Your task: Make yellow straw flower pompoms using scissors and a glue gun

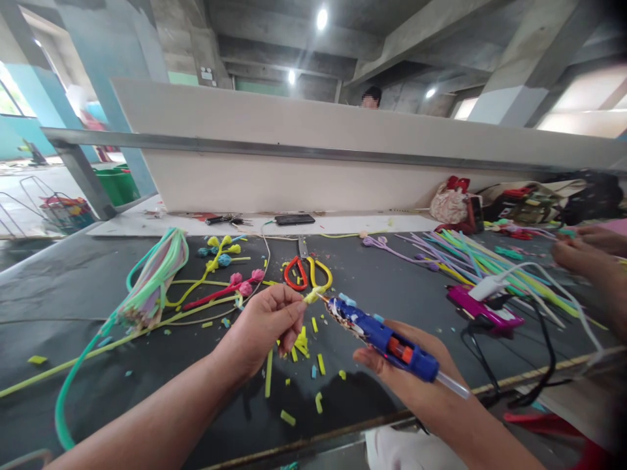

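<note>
Pinched between the fingertips of my left hand (269,320) is a small yellow piece (314,295). My right hand (401,359) is wrapped round a blue glue gun (379,336), whose nozzle touches or nearly touches that piece. A clear glue stick (453,385) sticks out of the gun's rear. Just beyond my hands lie scissors (302,249) with one red and one yellow handle. Cut yellow bits (301,343) are scattered on the dark table below my hands.
A bundle of green and pink stems (159,281) lies left, near yellow-and-blue (215,254) and pink (245,282) budded stems. Loose coloured stems (484,261) and a magenta power strip (484,310) are right. Another person's hands (582,251) work at the far right. A phone (294,220) lies behind.
</note>
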Tool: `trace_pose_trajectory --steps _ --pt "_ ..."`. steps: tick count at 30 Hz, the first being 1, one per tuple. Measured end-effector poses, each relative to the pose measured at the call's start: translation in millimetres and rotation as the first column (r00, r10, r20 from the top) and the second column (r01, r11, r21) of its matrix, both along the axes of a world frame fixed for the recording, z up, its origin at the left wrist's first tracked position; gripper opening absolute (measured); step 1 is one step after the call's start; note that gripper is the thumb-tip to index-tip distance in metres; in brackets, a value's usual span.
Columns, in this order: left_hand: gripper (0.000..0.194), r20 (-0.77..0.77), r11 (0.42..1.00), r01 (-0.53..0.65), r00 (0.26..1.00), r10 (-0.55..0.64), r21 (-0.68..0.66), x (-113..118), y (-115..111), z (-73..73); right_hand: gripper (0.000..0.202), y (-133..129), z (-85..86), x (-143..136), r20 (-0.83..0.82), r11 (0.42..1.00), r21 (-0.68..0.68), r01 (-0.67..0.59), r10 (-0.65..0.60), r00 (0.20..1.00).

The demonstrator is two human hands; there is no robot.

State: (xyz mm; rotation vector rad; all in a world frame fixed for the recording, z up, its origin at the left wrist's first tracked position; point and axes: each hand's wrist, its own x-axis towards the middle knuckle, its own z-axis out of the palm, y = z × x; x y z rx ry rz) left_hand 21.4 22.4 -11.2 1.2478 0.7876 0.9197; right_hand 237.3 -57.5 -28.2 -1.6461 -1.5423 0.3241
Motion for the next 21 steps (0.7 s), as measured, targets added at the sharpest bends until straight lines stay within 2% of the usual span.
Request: trace_pose_trajectory --steps 7,11,16,21 --pt "0.023 -0.007 1.0 -0.001 1.0 0.001 0.005 -1.4 1.1 -0.3 0.02 -2.6 13.8 -17.3 0.084 0.993 -0.05 -0.104 0.108 0.991" --pt "0.023 -0.01 1.0 0.008 1.0 -0.008 0.009 -1.0 2.3 -1.0 0.019 -1.7 13.1 -19.6 0.117 0.993 -0.023 -0.12 0.122 0.986" --pt "0.022 -0.017 1.0 0.012 1.0 -0.012 -0.011 -0.8 0.8 1.4 0.018 1.1 13.6 -16.3 0.1 0.999 0.015 -0.051 0.049 0.994" --pt "0.023 -0.02 1.0 0.019 1.0 -0.02 -0.02 -1.2 -0.4 2.2 0.024 1.2 19.5 -14.2 0.148 1.0 0.022 -0.003 0.0 0.989"
